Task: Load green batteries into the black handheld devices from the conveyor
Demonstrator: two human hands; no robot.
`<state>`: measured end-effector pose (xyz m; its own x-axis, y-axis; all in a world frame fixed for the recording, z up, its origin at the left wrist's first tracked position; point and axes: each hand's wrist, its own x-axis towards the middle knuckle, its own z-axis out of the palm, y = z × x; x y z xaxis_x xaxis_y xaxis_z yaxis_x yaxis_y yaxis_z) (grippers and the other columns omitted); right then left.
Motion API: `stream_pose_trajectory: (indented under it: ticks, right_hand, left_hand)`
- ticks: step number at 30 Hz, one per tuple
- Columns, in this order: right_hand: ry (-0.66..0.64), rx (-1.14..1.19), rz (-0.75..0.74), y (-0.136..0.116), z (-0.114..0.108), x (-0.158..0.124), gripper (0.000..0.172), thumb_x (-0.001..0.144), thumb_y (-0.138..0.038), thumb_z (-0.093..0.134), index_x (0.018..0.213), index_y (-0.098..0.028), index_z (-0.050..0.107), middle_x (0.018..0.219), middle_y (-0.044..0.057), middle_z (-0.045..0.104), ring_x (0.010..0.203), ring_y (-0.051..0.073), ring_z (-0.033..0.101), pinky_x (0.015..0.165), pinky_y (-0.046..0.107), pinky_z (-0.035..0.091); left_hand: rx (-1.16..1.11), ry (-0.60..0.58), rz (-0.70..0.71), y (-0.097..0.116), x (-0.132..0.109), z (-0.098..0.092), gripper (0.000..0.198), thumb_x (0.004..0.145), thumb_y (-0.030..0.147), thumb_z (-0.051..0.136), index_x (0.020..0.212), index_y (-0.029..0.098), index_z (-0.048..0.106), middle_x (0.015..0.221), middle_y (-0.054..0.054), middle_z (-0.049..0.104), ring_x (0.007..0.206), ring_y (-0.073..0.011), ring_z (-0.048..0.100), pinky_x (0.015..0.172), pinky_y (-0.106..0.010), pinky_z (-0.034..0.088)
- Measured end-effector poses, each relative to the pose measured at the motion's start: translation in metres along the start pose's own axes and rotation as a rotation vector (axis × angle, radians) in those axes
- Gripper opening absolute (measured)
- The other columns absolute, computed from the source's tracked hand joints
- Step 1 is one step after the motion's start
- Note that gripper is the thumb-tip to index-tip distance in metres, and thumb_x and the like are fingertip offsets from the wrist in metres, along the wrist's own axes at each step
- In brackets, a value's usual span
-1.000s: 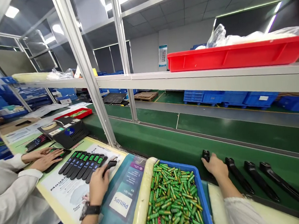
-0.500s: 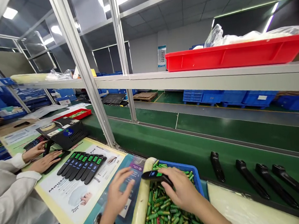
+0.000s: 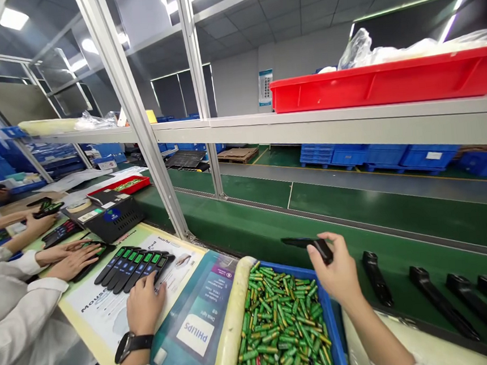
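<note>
My left hand [image 3: 145, 304], with a black watch on the wrist, has its fingers curled over the near end of the rightmost device in a row of black handheld devices [image 3: 125, 269]. Several in that row show lit green screens. My right hand [image 3: 338, 268] grips another black handheld device [image 3: 302, 242] above the green conveyor belt, its narrow end pointing left. Between my hands stands a blue bin [image 3: 336, 333] full of green batteries [image 3: 282, 327]. A pale padded roll [image 3: 233, 325] lies along the bin's left side.
More black devices [image 3: 439, 299] lie on the green belt [image 3: 247, 222] at right. At left, a co-worker's hands [image 3: 75, 259] work near a black box [image 3: 112, 214]. An upright metal post [image 3: 150, 145] and a shelf [image 3: 327, 124] holding a red tray [image 3: 388, 82] stand ahead.
My right hand has carried the black device from over the batteries to above the belt. My left hand has moved left onto the row of devices. Another person's hands have appeared at far left.
</note>
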<state>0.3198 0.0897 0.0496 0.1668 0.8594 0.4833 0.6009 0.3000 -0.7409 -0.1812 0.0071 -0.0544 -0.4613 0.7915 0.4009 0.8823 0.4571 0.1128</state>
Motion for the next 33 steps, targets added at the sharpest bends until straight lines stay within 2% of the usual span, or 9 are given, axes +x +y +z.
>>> stream_pose_trajectory:
  ticks: [4,9,13,17,20,23,27,30,33]
  right_hand:
    - [-0.028,-0.284,0.346,0.066,-0.009,0.034,0.047,0.082,-0.056,0.061,0.111,-0.02,0.067,0.093,0.011,0.076,0.088,0.032,0.072,0.081,0.04,0.055]
    - [-0.04,-0.43,0.5,0.108,-0.008,0.047,0.074,0.083,-0.04,0.056,0.142,0.004,0.052,0.084,0.022,0.073,0.087,0.045,0.071,0.079,0.055,0.054]
    - [-0.179,-0.298,0.293,0.064,0.003,0.023,0.077,0.092,-0.048,0.055,0.157,-0.009,0.039,0.086,0.008,0.072,0.079,0.032,0.07,0.081,0.045,0.055]
    - [-0.798,0.21,-0.214,-0.022,0.024,-0.034,0.073,0.098,-0.046,0.059,0.163,-0.028,0.031,0.128,0.008,0.066,0.089,0.021,0.068,0.085,0.035,0.056]
    - [-0.999,0.315,-0.332,-0.063,0.031,-0.065,0.061,0.097,-0.034,0.064,0.155,-0.03,0.045,0.132,0.007,0.067,0.107,0.024,0.067,0.094,0.035,0.053]
    - [-0.821,0.261,-0.395,-0.065,0.028,-0.073,0.037,0.101,-0.026,0.054,0.138,-0.027,0.056,0.12,0.006,0.071,0.106,0.024,0.067,0.092,0.036,0.053]
    - [-0.358,0.176,-0.5,-0.043,0.032,-0.067,0.037,0.102,-0.028,0.05,0.139,-0.022,0.052,0.115,0.012,0.071,0.104,0.029,0.067,0.089,0.04,0.053]
    - [-0.412,0.031,-0.398,-0.04,0.041,-0.063,0.027,0.103,-0.03,0.048,0.126,-0.023,0.06,0.092,0.007,0.073,0.083,0.028,0.067,0.073,0.038,0.053]
    - [-0.422,-0.029,-0.235,-0.047,0.033,-0.053,0.03,0.103,-0.036,0.049,0.13,-0.024,0.057,0.087,0.004,0.071,0.075,0.025,0.065,0.068,0.035,0.051]
  left_hand:
    - [-0.051,-0.005,-0.017,-0.009,0.014,0.002,0.051,0.097,0.045,0.045,0.13,0.013,0.067,0.117,-0.017,0.066,0.104,-0.0355,0.061,0.091,-0.046,0.051]
    - [-0.134,-0.017,0.039,-0.009,0.015,-0.003,0.046,0.099,0.039,0.043,0.121,0.013,0.073,0.108,-0.015,0.07,0.097,-0.0312,0.064,0.091,-0.046,0.053]
    - [-0.424,0.018,0.325,0.035,-0.021,-0.021,0.036,0.1,0.038,0.053,0.125,0.02,0.071,0.116,-0.009,0.071,0.109,-0.0231,0.065,0.1,-0.036,0.053]
    - [-0.773,-0.011,0.681,0.099,-0.07,-0.059,0.038,0.098,0.026,0.062,0.135,0.034,0.065,0.122,-0.005,0.07,0.113,-0.0187,0.065,0.097,-0.032,0.056]
    - [-0.839,-0.105,0.774,0.124,-0.084,-0.078,0.041,0.097,0.023,0.063,0.136,0.037,0.064,0.125,-0.005,0.07,0.115,-0.0191,0.064,0.098,-0.033,0.056]
    - [-0.757,-0.102,0.658,0.117,-0.074,-0.07,0.047,0.097,0.032,0.064,0.143,0.034,0.057,0.143,-0.008,0.06,0.131,-0.0252,0.057,0.109,-0.044,0.052]
    - [-0.478,0.046,0.357,0.08,-0.055,-0.028,0.055,0.094,0.047,0.063,0.142,0.022,0.057,0.148,-0.017,0.051,0.135,-0.0362,0.051,0.111,-0.058,0.047]
    - [-0.367,0.079,0.285,0.057,-0.05,0.0,0.049,0.094,0.048,0.06,0.132,0.018,0.063,0.136,-0.018,0.055,0.124,-0.0361,0.055,0.104,-0.056,0.05]
    - [-0.308,0.084,0.295,0.045,-0.05,0.009,0.038,0.097,0.042,0.055,0.126,0.019,0.064,0.125,-0.014,0.06,0.112,-0.0321,0.059,0.096,-0.05,0.052]
